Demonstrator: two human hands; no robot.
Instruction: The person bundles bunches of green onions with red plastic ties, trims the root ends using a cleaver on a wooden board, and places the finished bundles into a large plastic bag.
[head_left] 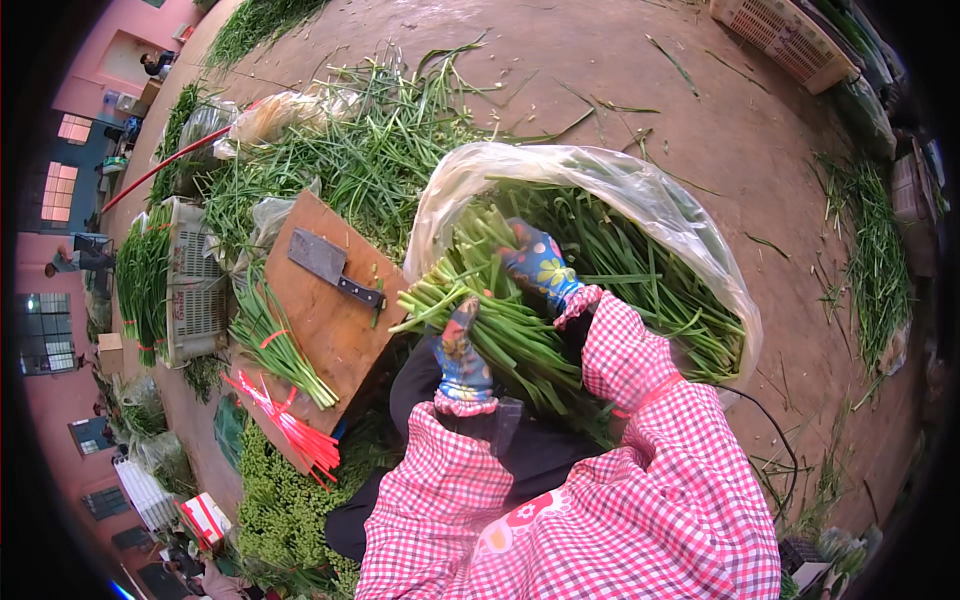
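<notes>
My left hand (464, 362), in a flowered glove, is closed round a thick bunch of green stalks (500, 325), cut ends toward the left. My right hand (541, 266), in a matching glove, grips more stalks at the upper part of that bunch, inside the open mouth of a clear plastic bag (700, 240). Its fingertips are partly hidden among the stalks. Long green leaves (640, 270) fill the bag. Left of it, a cleaver (335, 268) with a dark handle lies on a wooden board (320, 330). A tied bundle of green stems (280, 335) rests on the board's left side.
Red tie strips (290, 425) lie at the board's near corner, above a heap of budded stems (290, 500). Loose greens (350, 150) spread over the floor beyond the board. A plastic crate (190, 285) stands left, another crate (785, 40) far right. A black cable (780, 430) curves at right.
</notes>
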